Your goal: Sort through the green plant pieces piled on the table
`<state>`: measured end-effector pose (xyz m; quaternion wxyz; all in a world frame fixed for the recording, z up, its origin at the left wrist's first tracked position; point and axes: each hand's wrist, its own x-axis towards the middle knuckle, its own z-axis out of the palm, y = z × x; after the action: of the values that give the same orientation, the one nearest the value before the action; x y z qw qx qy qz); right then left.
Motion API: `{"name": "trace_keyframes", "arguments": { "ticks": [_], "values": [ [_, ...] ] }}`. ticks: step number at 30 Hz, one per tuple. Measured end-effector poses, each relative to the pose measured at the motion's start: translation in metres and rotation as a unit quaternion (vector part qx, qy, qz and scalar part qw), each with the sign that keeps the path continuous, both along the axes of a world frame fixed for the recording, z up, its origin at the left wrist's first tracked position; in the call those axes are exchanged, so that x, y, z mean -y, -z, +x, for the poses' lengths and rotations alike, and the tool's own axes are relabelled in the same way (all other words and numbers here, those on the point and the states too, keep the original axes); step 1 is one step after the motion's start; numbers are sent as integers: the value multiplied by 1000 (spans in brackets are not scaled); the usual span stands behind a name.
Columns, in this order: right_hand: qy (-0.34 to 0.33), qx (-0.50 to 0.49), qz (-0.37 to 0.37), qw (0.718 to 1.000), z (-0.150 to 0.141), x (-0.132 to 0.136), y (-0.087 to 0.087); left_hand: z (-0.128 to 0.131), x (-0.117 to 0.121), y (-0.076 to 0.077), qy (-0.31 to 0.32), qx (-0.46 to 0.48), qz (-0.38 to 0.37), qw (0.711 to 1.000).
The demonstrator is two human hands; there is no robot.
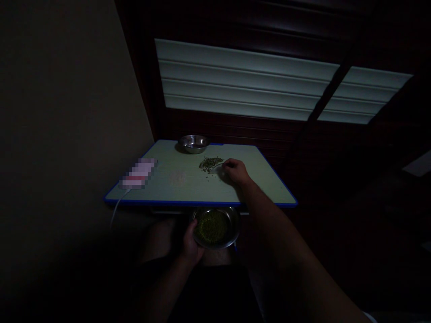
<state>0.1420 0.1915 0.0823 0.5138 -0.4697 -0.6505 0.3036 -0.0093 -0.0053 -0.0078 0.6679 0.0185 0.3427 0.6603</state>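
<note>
My left hand point(191, 244) grips the left rim of a metal bowl point(235, 224), thumb over the edge, below the table's front edge and above my lap. Small green grains that look like mung beans point(211, 226) lie inside it. Over the table, my right hand point(235, 170) is closed on a thin, pale, shiny utensil, apparently a spoon point(217, 166). Its far end reaches the right side of a loose pile of dark greenish grains point(209, 163). A few grains are scattered around the pile. Dim light hides the finer detail.
A second metal bowl point(194, 144) stands at the back of the pale, blue-edged table point(161, 195). A blurred-out phone-like device point(138, 174) with a white cable point(116, 206) lies at the left. A faint pale patch point(177, 178) shows on the tabletop. Behind stands dark slatted panelling point(242, 80).
</note>
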Motion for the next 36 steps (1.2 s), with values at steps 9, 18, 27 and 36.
{"name": "trace_keyframes", "arguments": {
  "ticks": [9,18,27,36],
  "values": [
    [66,39,4,997,3,4,-3,-1,0,4,0,6,28,1000],
    [22,0,-62,998,-1,11,-8,0,-1,6,-4,14,21,1000],
    [10,22,-61,998,-2,13,-9,-1,0,5,0,10,18,1000],
    [55,39,-15,998,1,7,-3,-1,1,5,8,3,23,1000]
  ]
}}
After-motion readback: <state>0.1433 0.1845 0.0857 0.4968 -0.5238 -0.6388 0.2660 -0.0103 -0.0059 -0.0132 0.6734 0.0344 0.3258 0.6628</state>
